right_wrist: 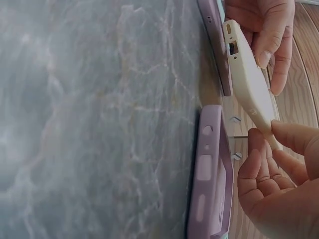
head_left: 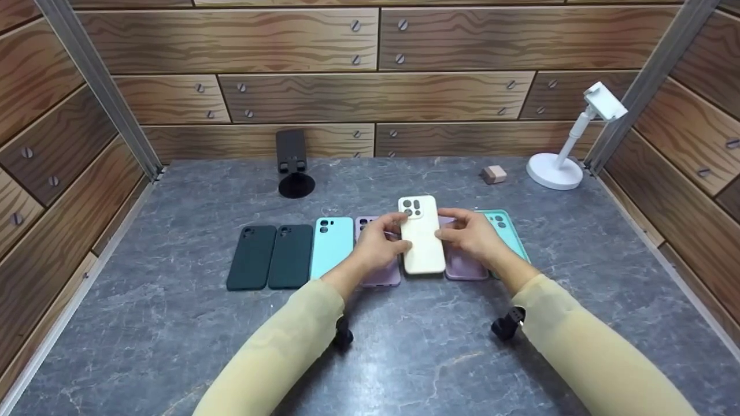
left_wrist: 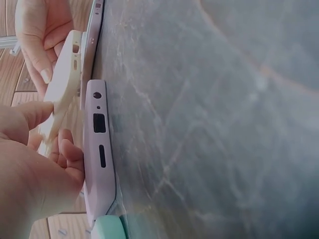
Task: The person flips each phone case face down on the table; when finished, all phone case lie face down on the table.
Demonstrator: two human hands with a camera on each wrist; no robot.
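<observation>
Both hands hold a cream phone case [head_left: 424,248] by its two long sides, raised over the row of cases on the table. My left hand [head_left: 377,242] pinches its left edge between thumb and fingers, near the camera cutouts. On the opposite edge, my right hand [head_left: 471,234] grips with thumb and fingertips. Beneath the left hand lies a purple phone case [left_wrist: 99,144], partly hidden by it. Another purple case [right_wrist: 205,169] lies under the right hand, its hollow side showing in the right wrist view. The wrist views show port cutouts along the cream case's [right_wrist: 244,74] end.
Left of the hands lie a light blue case [head_left: 332,245] and two dark green cases [head_left: 252,257]. A turquoise case [head_left: 509,231] lies at the right end. Behind stand a black phone stand [head_left: 292,153], a small pink charger block [head_left: 494,174] and a white stand [head_left: 555,171].
</observation>
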